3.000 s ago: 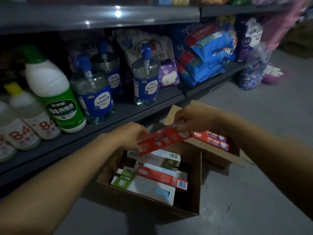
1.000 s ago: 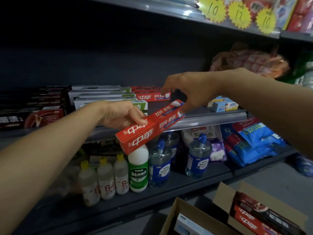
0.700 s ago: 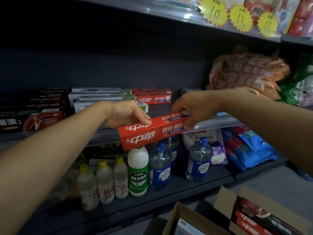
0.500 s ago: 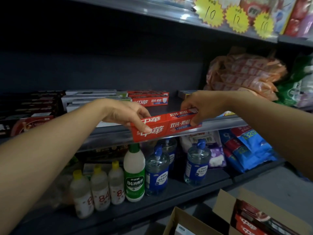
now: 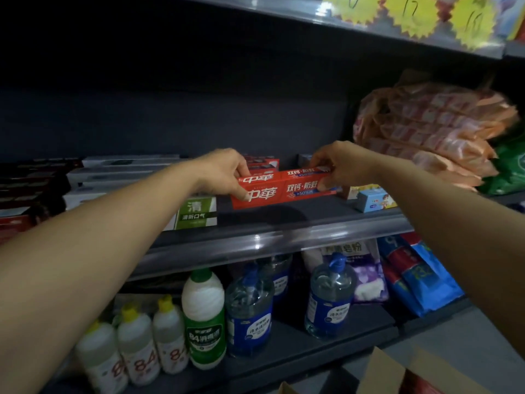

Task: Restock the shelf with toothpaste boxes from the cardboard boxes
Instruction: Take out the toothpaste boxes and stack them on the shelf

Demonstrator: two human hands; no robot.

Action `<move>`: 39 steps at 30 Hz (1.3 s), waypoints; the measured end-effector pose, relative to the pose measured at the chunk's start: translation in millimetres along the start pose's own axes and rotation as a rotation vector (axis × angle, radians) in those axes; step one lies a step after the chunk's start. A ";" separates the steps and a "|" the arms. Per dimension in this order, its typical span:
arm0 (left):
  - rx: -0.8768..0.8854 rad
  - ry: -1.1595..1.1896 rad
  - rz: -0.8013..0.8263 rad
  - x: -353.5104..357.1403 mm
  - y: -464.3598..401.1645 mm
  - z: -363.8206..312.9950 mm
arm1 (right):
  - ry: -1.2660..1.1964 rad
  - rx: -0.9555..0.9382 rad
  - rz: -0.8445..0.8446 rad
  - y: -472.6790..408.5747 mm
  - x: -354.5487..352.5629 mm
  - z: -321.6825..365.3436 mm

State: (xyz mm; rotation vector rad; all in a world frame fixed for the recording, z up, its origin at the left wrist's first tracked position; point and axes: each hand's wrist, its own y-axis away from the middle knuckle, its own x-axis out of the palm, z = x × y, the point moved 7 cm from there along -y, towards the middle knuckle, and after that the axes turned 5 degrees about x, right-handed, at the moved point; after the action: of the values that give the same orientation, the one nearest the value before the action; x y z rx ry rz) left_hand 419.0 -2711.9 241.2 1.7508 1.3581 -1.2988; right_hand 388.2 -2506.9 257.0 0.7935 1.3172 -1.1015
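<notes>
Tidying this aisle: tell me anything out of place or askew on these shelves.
Nothing is spilled or damaged. The small blue box lies askew at the shelf edge, right of the red toothpaste box that the left hand and right hand grip.

**shelfwatcher:** Two bare hands, two bare forearms. Left hand (image 5: pixel 224 172) at the left end of the red toothpaste box (image 5: pixel 284 191), right hand (image 5: pixel 338 166) at the right end.

**dimlit_dan:** Wearing anything?

**shelfwatcher:** Just bare from fingertips to frame edge on both sides of that box, tbh. Forearms smooth, looking wider toward the camera. Thumbnail showing on each hand against the box front, short-looking, too blurry for more.
</notes>
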 end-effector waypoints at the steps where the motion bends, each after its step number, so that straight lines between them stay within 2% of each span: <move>1: -0.018 -0.010 -0.006 0.7 -4.5 0.7 | -0.003 -0.012 -0.009 -6.6 1.6 -4.8; 5: -0.075 -0.041 -0.067 -1.9 -18.8 -1.8 | -0.035 -0.043 -0.054 -30.3 2.4 -19.7; 10: -0.136 -0.132 -0.061 -0.4 -38.7 2.7 | -0.045 -0.067 -0.036 -58.5 11.5 -26.9; 16: -0.221 -0.170 -0.033 7.2 -68.1 30.8 | -0.019 0.004 -0.009 -90.5 34.3 -37.8; 20: -0.229 -0.195 0.018 8.4 -89.7 45.0 | 0.025 0.074 0.048 -116.2 48.2 -42.2; 25: -0.220 -0.226 0.045 18.7 -105.3 65.2 | 0.089 0.076 0.115 -140.9 68.7 -37.5; 39: -0.223 -0.285 -0.067 16.5 -118.0 71.3 | -0.037 0.041 0.050 -161.0 80.0 -42.3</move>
State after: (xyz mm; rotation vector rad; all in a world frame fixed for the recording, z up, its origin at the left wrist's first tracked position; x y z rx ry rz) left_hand 283.8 -2728.5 214.1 1.3270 1.3472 -1.3182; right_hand 216.3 -2532.9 194.7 0.8281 1.2410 -1.1018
